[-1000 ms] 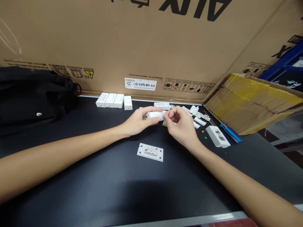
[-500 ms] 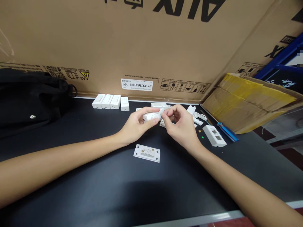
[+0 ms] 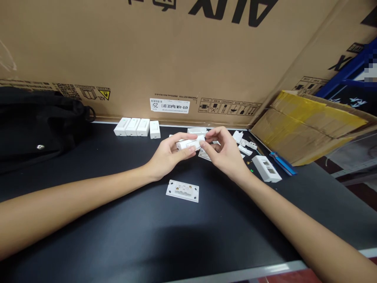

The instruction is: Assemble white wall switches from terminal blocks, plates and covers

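Note:
A white switch housing (image 3: 190, 144) is held between both hands above the dark table. My left hand (image 3: 167, 155) is closed around its left end, with fingers over the top and the thumb along the near side. At the other end my right hand (image 3: 225, 151) grips it with thumb and fingertips; the far side of that grip is hidden. Below the hands lies a flat white base plate (image 3: 173, 191), carrying a small terminal block (image 3: 183, 190) with brass-coloured screws. Loose white plastic parts (image 3: 238, 136) lie behind and beside my right hand, partly covered by it.
Several white switches (image 3: 132, 127) stand in a row at the back left. At right are a white housing with openings (image 3: 266, 169), a blue-handled tool (image 3: 283, 164) and a taped carton (image 3: 294, 129). A black bag (image 3: 38, 125) sits left; a large cardboard box (image 3: 132, 51) forms the back.
My right-hand fingers have opened slightly and shifted along the end of the switch housing, showing more of its top face. The left hand keeps its hold; the base plate has not moved.

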`<state>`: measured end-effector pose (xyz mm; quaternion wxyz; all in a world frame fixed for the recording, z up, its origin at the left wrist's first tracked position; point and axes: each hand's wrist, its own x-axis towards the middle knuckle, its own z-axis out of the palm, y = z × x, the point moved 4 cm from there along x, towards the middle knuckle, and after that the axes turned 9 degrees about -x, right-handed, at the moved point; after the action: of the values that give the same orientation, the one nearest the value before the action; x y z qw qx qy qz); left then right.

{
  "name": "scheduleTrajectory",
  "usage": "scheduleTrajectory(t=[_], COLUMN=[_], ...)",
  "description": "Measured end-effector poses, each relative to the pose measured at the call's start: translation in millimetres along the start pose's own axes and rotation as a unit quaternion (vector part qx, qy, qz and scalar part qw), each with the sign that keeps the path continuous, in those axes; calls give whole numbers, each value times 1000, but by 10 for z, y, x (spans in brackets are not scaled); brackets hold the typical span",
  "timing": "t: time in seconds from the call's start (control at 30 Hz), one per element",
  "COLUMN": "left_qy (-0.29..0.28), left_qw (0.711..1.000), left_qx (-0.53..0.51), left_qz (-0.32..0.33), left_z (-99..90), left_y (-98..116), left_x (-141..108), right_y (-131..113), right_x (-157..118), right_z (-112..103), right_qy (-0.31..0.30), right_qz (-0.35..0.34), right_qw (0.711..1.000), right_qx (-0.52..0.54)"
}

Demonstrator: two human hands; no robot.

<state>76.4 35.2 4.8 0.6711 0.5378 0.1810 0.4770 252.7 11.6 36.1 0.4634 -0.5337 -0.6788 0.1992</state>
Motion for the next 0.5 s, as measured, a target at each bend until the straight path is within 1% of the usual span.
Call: scheduleTrajectory(t=[0.1,0.17,0.3,0.37,0.5], left_qy=[-18,-28,-41,-43,-24], left_qw=[998,997,996,996,996], left_qx=[-56,-70,-73,-72,-58], left_qz=[-18,-26,-36,-43,-57], left_z=[17,24,23,22,14], left_y=[7,17,25,23,24], left_x=[-2,-8,-12,-7,6], right_y=[48,52,8,-29,-88], right_x=[28,33,28,16,-6], right_z=[-3,-21,-94,-98,-69], right_qy=[-65,-106,-127,-147,-186], right_qz=[32,51,66,68,48], right_qw=[994,987,985,983,977], right_qx=[84,109,95,92,92])
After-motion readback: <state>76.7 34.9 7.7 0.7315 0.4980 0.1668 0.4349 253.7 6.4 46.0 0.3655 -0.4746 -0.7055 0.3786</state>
